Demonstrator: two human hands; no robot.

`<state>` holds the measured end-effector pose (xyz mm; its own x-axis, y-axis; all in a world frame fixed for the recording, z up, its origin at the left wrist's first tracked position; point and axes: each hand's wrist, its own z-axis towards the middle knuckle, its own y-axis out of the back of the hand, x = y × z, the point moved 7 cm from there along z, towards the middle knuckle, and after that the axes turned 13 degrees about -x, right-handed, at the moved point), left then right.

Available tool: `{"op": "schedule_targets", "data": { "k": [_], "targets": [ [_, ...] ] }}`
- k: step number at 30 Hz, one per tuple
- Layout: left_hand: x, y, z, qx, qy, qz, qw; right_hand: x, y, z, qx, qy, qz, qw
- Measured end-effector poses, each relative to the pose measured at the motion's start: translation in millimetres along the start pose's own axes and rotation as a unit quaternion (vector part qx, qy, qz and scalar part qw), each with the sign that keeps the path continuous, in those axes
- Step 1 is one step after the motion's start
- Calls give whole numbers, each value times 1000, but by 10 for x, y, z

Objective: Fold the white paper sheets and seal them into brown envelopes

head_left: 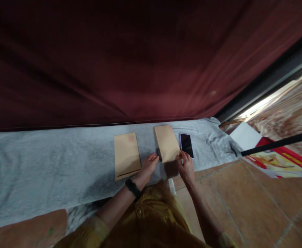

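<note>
A tan paper envelope point(167, 142) is tilted a little over the grey cloth, its shadow falling below it. My right hand point(185, 166) pinches its lower right corner between thumb and fingers. Close by its lower left edge is my left hand point(148, 166), fingers curled together, with a small dark gap between the fingertips and the paper. No object shows in those fingers. A second tan envelope point(127, 153) lies flat to the left, with a faint reddish square at its top right and a dark line near its bottom edge.
A dark-screened phone point(186, 145) lies just right of the held envelope. Grey cloth point(50, 162) covers the narrow surface, backed by a dark red curtain point(140, 69). At right are a black bar point(277, 143), a red and yellow printed package point(277, 162) and a tiled floor point(233, 196).
</note>
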<state>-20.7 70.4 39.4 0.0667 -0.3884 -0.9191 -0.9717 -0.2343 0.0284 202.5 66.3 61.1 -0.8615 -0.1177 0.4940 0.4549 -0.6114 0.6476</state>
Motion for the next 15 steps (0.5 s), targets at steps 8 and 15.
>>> {"op": "schedule_targets", "data": {
  "k": [8, 15],
  "targets": [
    [-136, -333, 44, 1, 34, -9, 999, -109, -22, -226, 24, -51, 54, 997],
    [-270, -395, 94, -13, 46, -2, 999, -109, -36, -265, 17, -77, 69, 994]
  ]
}}
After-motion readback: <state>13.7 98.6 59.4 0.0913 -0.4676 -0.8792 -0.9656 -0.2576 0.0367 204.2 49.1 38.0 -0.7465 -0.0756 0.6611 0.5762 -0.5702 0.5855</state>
